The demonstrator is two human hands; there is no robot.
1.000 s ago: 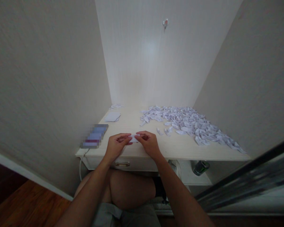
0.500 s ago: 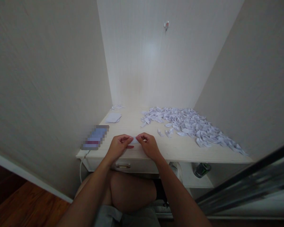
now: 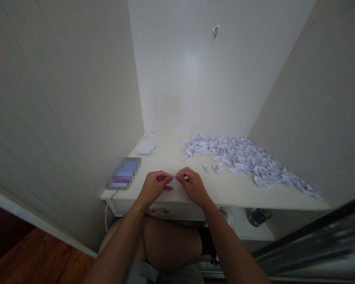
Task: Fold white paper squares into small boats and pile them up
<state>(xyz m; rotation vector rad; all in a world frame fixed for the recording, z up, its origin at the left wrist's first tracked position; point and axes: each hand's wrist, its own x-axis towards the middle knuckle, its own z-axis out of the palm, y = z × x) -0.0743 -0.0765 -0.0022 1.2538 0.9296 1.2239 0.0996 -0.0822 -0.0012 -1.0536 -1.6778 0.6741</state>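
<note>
My left hand [image 3: 155, 185] and my right hand [image 3: 191, 184] meet at the near edge of a pale wooden desk [image 3: 225, 189]. Both pinch a small white paper piece [image 3: 174, 181] between their fingertips, pressed low against the desk top. Most of the paper is hidden by my fingers. A large heap of small folded white paper pieces [image 3: 242, 157] spreads over the right half of the desk. A thin stack of flat white paper slips [image 3: 146, 148] lies at the far left.
A phone [image 3: 124, 173] lies at the desk's left edge with a white cable [image 3: 107, 207] hanging down. A drawer handle [image 3: 159, 210] sits under my hands. A dark can [image 3: 259, 217] rests on the shelf below right. Walls close in on three sides.
My hands have drawn closer together over the paper and pressed it down to the desk. The camera view has shifted slightly, so everything sits a little further right.
</note>
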